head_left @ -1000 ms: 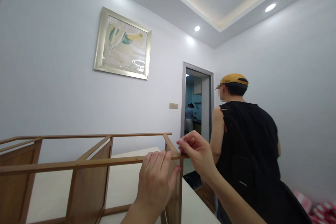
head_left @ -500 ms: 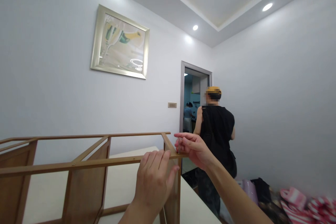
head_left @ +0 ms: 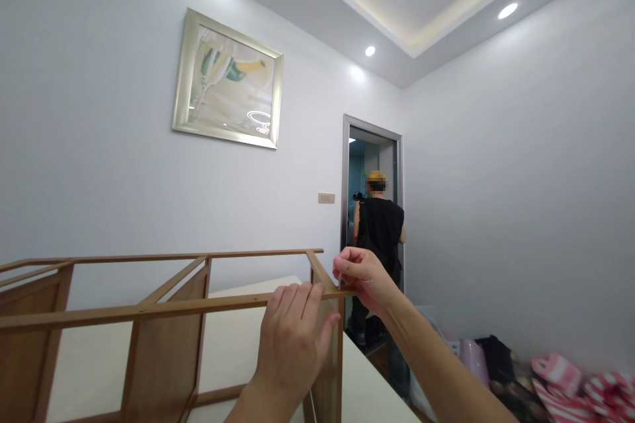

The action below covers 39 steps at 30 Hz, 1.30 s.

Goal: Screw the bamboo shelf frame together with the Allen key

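Note:
A brown wooden shelf frame (head_left: 198, 306) lies on its side across a pale table top (head_left: 233, 334). Over its near rail, close to the right end, curl the fingers of my left hand (head_left: 292, 330), with the thumb on the near side. At the corner just beyond, my right hand (head_left: 364, 277) pinches a thin metal hex key (head_left: 340, 281) between thumb and fingers. The key's shaft points down to the rail's top; its upper part is hidden by the fingers.
A person in black (head_left: 380, 228) stands at the doorway (head_left: 373, 124), back turned, with another person partly visible beyond. Bags and pink striped items (head_left: 560, 373) lie on the floor at the lower right. A framed picture (head_left: 228, 79) hangs on the wall.
My right fingers have closed in from an extended index finger to a tighter pinch on the hex key. My left hand stays put. The person in black has walked away towards the doorway.

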Motion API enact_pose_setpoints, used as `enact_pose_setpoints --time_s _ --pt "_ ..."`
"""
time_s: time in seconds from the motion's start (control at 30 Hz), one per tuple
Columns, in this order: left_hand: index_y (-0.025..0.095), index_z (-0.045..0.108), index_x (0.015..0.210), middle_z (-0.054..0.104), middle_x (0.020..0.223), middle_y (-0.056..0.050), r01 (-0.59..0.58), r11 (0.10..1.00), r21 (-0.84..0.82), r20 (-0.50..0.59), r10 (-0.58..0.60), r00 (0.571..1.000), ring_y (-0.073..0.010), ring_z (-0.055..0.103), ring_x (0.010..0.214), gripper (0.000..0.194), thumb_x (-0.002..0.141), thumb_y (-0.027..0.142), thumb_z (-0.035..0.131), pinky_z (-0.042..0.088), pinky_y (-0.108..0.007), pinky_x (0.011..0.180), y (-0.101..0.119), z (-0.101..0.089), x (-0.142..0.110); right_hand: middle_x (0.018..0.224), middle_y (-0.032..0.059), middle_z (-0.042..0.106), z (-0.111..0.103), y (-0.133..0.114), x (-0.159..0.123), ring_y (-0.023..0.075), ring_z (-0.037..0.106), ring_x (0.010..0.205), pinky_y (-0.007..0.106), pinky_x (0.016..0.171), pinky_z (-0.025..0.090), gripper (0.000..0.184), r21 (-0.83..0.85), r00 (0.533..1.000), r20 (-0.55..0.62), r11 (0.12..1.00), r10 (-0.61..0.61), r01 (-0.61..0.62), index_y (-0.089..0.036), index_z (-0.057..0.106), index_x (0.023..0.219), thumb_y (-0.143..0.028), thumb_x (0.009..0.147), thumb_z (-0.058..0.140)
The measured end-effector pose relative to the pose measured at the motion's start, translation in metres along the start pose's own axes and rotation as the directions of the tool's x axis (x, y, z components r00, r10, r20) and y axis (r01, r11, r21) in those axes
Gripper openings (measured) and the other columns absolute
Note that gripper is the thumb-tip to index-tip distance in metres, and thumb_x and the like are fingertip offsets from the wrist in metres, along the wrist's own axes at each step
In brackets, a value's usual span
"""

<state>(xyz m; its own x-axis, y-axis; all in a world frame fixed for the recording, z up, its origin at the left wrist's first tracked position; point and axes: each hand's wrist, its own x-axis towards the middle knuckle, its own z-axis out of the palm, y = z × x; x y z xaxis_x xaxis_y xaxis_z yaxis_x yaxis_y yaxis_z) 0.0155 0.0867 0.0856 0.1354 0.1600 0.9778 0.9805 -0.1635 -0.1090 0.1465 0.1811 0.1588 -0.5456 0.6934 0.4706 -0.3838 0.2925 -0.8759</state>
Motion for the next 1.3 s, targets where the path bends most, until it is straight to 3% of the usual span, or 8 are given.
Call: enact_pose_setpoints --time_s 0.17,0.37,0.5,0.87,1.17,1.3 --pt "0.015 0.060 0.111 0.068 0.095 -0.008 0.000 1.000 -0.004 -0.003 0.000 1.000 -0.0260 0.061 0.092 0.027 0.086 0.025 0.064 0.043 -0.044 0.089 0.000 0.000 -0.001 0.062 0.0006 0.065 0.010 -0.003 -0.008 0.0110 0.052 0.059 0.024 0.058 0.038 0.035 -0.274 0.969 -0.151 0.950 -0.194 0.147 -0.017 0.063 0.064 -0.044 0.065 0.083" --pt "0.015 0.060 0.111 0.067 0.095 -0.008 0.003 1.000 -0.010 0.006 -0.003 1.000 -0.0258 0.061 0.092 0.027 0.086 0.025 0.064 0.042 -0.044 0.090 -0.001 0.001 -0.001 0.057 -0.0005 0.059 0.016 -0.003 -0.011 0.0119 0.047 0.054 0.025 0.050 0.033 0.036 -0.605 0.907 -0.220 0.780 -0.360 0.163 -0.018 0.059 0.062 -0.048 0.074 0.074" --pt "0.015 0.060 0.110 0.067 0.095 -0.007 0.001 1.000 -0.008 -0.003 -0.001 1.000 -0.0253 0.060 0.091 0.025 0.087 0.025 0.063 0.042 -0.043 0.089 0.000 0.000 -0.001 0.057 -0.0014 0.058 0.020 -0.001 -0.012 0.0127 0.048 0.054 0.025 0.051 0.034 0.035 -0.707 0.872 -0.248 0.694 -0.422 0.135 -0.019 0.057 0.061 -0.047 0.078 0.070" --pt "0.015 0.060 0.110 0.067 0.093 -0.007 -0.004 1.000 -0.004 0.001 0.004 1.000 -0.0250 0.060 0.089 0.024 0.087 0.024 0.062 0.042 -0.043 0.088 0.000 -0.001 0.000 0.058 -0.0019 0.058 0.030 0.002 -0.016 0.0140 0.050 0.056 0.027 0.056 0.038 0.036 -0.737 0.837 -0.306 0.670 -0.453 0.093 -0.021 0.053 0.062 -0.047 0.081 0.068" --pt "0.014 0.060 0.111 0.067 0.094 -0.008 0.001 1.000 -0.008 -0.003 -0.001 1.000 -0.0255 0.060 0.090 0.027 0.087 0.026 0.063 0.042 -0.044 0.089 -0.001 0.001 -0.002 0.071 0.0024 0.066 0.021 0.008 -0.023 0.0151 0.055 0.064 0.026 0.057 0.042 0.035 -0.515 0.910 -0.204 0.830 -0.361 0.214 -0.018 0.067 0.078 -0.052 0.081 0.067" --pt "0.015 0.060 0.111 0.067 0.094 -0.007 0.012 1.000 -0.014 -0.005 -0.012 1.000 -0.0255 0.060 0.091 0.027 0.087 0.026 0.063 0.042 -0.043 0.089 -0.001 0.002 -0.002 0.073 0.0027 0.067 0.019 0.008 -0.022 0.0155 0.057 0.067 0.027 0.061 0.044 0.033 -0.469 0.888 -0.251 0.850 -0.386 0.237 -0.018 0.068 0.078 -0.051 0.080 0.070"
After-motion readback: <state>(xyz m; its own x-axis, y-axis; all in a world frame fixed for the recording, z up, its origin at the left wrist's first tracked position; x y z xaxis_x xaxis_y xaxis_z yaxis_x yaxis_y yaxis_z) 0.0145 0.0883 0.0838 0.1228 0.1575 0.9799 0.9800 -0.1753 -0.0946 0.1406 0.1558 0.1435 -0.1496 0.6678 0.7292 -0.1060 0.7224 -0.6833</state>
